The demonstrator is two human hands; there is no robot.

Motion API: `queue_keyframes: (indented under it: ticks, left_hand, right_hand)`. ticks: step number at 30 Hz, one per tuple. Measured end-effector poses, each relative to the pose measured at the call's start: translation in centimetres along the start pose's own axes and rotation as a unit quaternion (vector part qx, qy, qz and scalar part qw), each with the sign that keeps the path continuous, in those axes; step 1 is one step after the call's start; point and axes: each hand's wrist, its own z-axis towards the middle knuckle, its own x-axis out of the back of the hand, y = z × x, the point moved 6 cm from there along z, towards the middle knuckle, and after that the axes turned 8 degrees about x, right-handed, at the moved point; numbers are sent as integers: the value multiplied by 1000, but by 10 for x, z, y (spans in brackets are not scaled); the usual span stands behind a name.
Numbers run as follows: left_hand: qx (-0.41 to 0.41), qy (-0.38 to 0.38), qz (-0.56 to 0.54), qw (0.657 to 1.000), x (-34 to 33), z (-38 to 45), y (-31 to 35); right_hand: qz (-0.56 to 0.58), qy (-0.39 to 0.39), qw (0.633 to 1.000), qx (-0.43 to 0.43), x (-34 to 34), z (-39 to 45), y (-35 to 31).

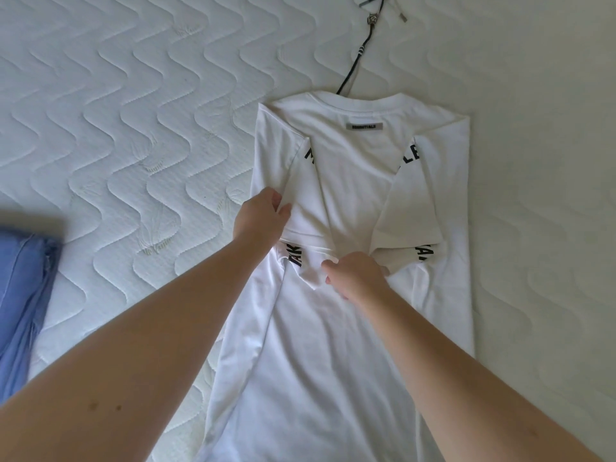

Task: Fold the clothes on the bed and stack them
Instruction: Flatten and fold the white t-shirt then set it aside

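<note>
Shirt (pixel 336 328) lying flat on bed (pixel 133 111), sides and sleeves folded inward. Left hand (pixel 263 216) pinching left sleeve edge; right hand (pixel 356 275) gripping bunched cloth at centre. Fabric looking light, soft, limp, prone to creasing; best held at hem corners.

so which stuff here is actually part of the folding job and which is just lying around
Part of the job:
- white t-shirt, sleeves folded in, lying on the mattress
- left hand pinching the left sleeve
- right hand gripping cloth at the middle
- blue garment at the left edge, probably one of the clothes

Just lying about:
- dark cord with beads above the collar
</note>
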Motion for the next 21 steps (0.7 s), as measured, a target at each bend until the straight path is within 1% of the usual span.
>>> queue_keyframes:
  ticks: [1, 2, 4, 5, 8, 11, 14, 18, 21]
  left_hand:
    - [-15, 5, -6, 1000, 3, 3, 2]
    - [-29, 13, -15, 999, 8, 6, 4]
    - [-49, 38, -26, 998, 17, 14, 8]
    - [-50, 52, -27, 997, 22, 20, 9]
    - [-37, 83, -46, 995, 36, 40, 9]
    - [-27, 82, -85, 993, 45, 65, 11]
    - [-11, 57, -97, 994, 50, 94, 17]
    - [23, 2, -125, 992, 52, 130, 28]
    - [34, -28, -141, 989, 56, 150, 39]
  right_hand:
    - [-33, 21, 999, 14, 6, 1, -4]
    - [-52, 58, 997, 29, 14, 0, -10]
    - [-51, 133, 988, 55, 31, -2, -23]
    - [-41, 152, 985, 65, 37, -2, -31]
    - [-20, 169, 980, 103, 48, 9, -56]
    - [13, 188, 968, 166, 56, 28, -81]
    - [42, 173, 967, 184, 58, 58, -97]
    - [41, 176, 965, 189, 62, 98, -120]
    - [42, 166, 970, 174, 63, 117, -131]
